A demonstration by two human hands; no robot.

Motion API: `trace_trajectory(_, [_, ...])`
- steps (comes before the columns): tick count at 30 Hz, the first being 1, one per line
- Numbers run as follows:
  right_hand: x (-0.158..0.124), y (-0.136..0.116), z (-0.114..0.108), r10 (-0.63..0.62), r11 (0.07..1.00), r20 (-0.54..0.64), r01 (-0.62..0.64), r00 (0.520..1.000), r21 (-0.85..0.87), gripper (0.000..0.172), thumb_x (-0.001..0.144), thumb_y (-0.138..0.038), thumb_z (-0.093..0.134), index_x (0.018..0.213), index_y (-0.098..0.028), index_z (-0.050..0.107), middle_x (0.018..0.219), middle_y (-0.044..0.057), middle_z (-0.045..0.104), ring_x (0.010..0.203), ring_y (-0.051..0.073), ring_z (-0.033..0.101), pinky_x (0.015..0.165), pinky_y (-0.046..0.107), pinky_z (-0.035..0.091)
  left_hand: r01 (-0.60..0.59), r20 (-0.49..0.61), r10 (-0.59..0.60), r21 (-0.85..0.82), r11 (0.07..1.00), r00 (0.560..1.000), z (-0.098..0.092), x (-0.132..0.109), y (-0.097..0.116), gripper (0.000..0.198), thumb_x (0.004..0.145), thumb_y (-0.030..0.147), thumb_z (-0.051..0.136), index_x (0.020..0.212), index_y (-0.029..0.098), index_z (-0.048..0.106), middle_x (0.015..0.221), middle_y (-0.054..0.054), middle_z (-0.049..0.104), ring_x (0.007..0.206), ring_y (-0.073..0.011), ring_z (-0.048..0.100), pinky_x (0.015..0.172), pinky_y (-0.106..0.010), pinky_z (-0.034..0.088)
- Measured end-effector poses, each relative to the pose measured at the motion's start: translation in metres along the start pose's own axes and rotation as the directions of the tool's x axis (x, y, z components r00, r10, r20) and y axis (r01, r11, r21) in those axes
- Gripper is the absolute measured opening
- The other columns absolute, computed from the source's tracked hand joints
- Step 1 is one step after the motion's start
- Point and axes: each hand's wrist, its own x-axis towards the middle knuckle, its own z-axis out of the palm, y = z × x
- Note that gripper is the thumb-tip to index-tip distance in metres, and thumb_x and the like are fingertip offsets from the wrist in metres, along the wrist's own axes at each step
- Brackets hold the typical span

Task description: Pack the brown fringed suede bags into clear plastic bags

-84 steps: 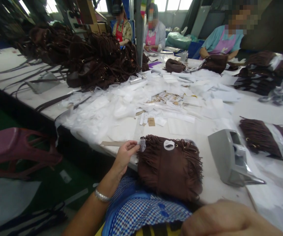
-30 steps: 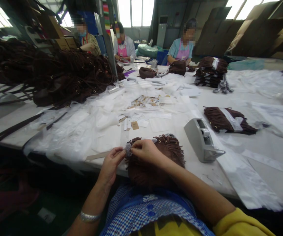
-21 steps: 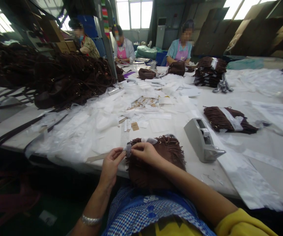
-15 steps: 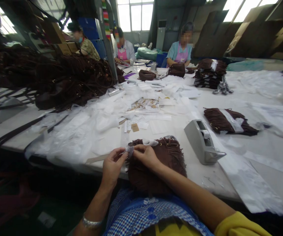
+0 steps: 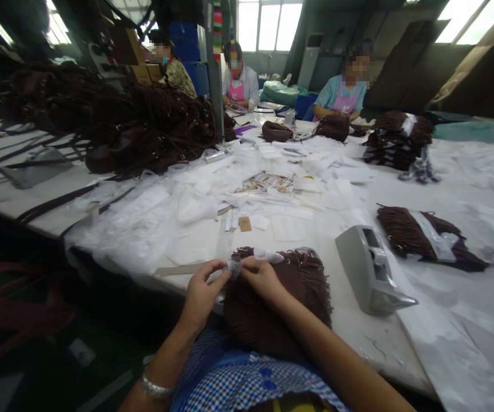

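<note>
A dark brown fringed bag (image 5: 281, 309) lies at the table's front edge, against my apron. Over its upper left corner, my left hand (image 5: 206, 286) pinches a small piece of clear plastic wrap (image 5: 234, 266) between thumb and fingers. From the other side, my right hand (image 5: 264, 278) closes its fingertips on the same plastic, its wrist passing over the bag. White wrapping (image 5: 269, 257) shows along the bag's top edge, beside the fringe. What the plastic covers is too small to make out.
Right of the bag stands a grey tape dispenser (image 5: 369, 274). A wrapped brown fringed bundle (image 5: 427, 232) lies beyond it. Plastic bags (image 5: 118, 223) and a brown bag heap (image 5: 144, 131) fill the left. Small tags (image 5: 244, 224) lie ahead; several co-workers (image 5: 343, 94) sit across the table.
The camera view has turned somewhat to the left, so the scene sits further right. Both hands stay at the bag's corner, still pinching the plastic, with only slight finger movement.
</note>
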Motion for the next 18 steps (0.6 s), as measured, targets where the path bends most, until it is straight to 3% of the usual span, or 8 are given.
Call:
trace_trajectory(3, [0.002,0.000,-0.004,0.022,1.000,0.054,-0.023,0.998,0.005,0.022,0.080,-0.039,0.068,0.084,-0.020,0.078,0.087,0.004,0.072,0.087,0.020,0.063,0.084,0.033,0.048,0.017,-0.009,-0.017,-0.016,1.000,1.000,0.001,-0.001,-0.002,0.027,0.068,0.030,0.081,0.092,0.019,0.074,0.099,-0.006,0.072,0.099,-0.0215,0.063,0.090,-0.029,0.047])
trace_trajectory(9, [-0.002,-0.008,0.007,0.195,0.964,-0.096,-0.173,0.976,0.200,0.026,0.077,-0.042,0.073,0.089,-0.019,0.078,0.085,0.006,0.074,0.091,0.025,0.067,0.089,0.039,0.050,-0.013,-0.006,0.013,-0.009,1.000,1.000,0.003,-0.002,0.002,0.024,0.073,0.031,0.077,0.094,0.020,0.074,0.106,-0.007,0.068,0.106,-0.0239,0.061,0.085,-0.028,0.050])
trace_trajectory(14, [-0.004,-0.019,0.008,0.184,0.935,0.044,-0.188,0.982,0.299,0.031,0.078,-0.046,0.073,0.096,-0.021,0.077,0.097,0.004,0.074,0.105,0.027,0.064,0.101,0.042,0.044,-0.060,-0.053,0.060,-0.001,0.998,0.997,0.002,-0.002,0.008,0.018,0.069,0.029,0.079,0.086,0.021,0.076,0.113,-0.008,0.065,0.115,-0.0254,0.057,0.083,-0.026,0.052])
trace_trajectory(18, [-0.005,-0.021,0.005,0.251,0.879,0.106,-0.273,0.962,0.391,0.031,0.079,-0.046,0.073,0.094,-0.020,0.076,0.084,0.002,0.071,0.092,0.022,0.063,0.091,0.035,0.047,-0.084,-0.057,0.085,0.025,0.996,0.995,0.003,-0.003,0.004,0.018,0.072,0.031,0.076,0.089,0.023,0.076,0.122,-0.009,0.060,0.121,-0.0267,0.053,0.077,-0.025,0.054])
